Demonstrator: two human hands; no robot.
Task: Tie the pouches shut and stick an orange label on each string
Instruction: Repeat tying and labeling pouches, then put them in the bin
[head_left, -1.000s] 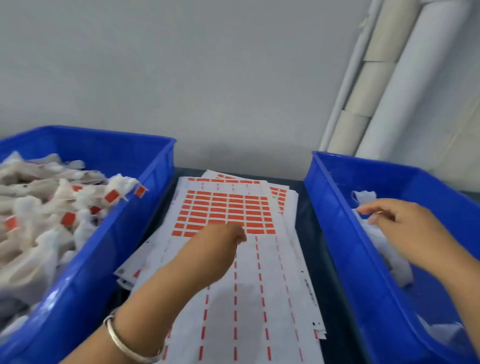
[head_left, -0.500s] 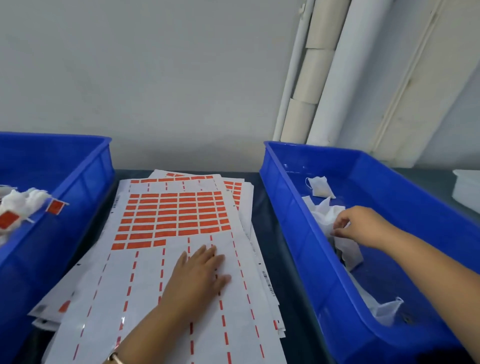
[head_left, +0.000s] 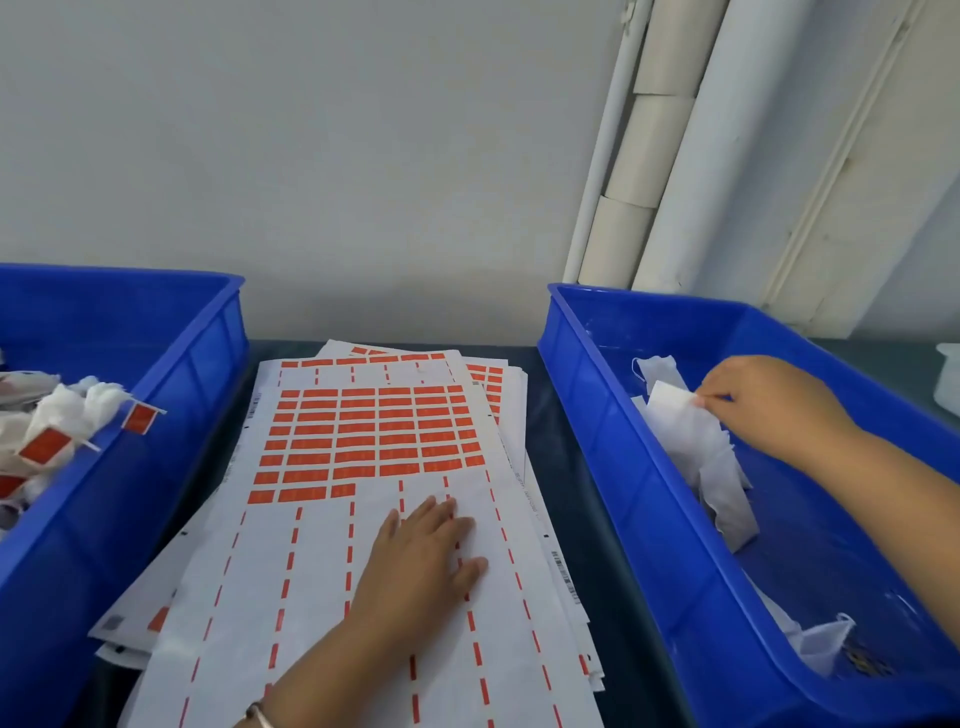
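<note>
A stack of white label sheets (head_left: 332, 571) lies between two blue bins, its top sheet carrying rows of orange labels (head_left: 374, 431). My left hand (head_left: 421, 561) rests flat on the bare lower part of that sheet, fingers straight. My right hand (head_left: 769, 405) reaches into the right blue bin (head_left: 649, 519) and pinches the top edge of a white pouch (head_left: 696, 441), which hangs limp among a few other loose white pouches. The left blue bin (head_left: 156, 415) holds several tied white pouches (head_left: 57, 415) with orange labels on their strings.
The bins and sheets sit on a dark table (head_left: 561, 467) against a pale wall. White pipes (head_left: 670, 145) run up the wall behind the right bin. A white container edge (head_left: 948, 384) shows at the far right. One more pouch (head_left: 826, 639) lies in the right bin's near corner.
My right hand has lifted a white pouch up from the pile in the right bin. My left hand went from curled fingers at the labels to lying flat lower on the sheet.
</note>
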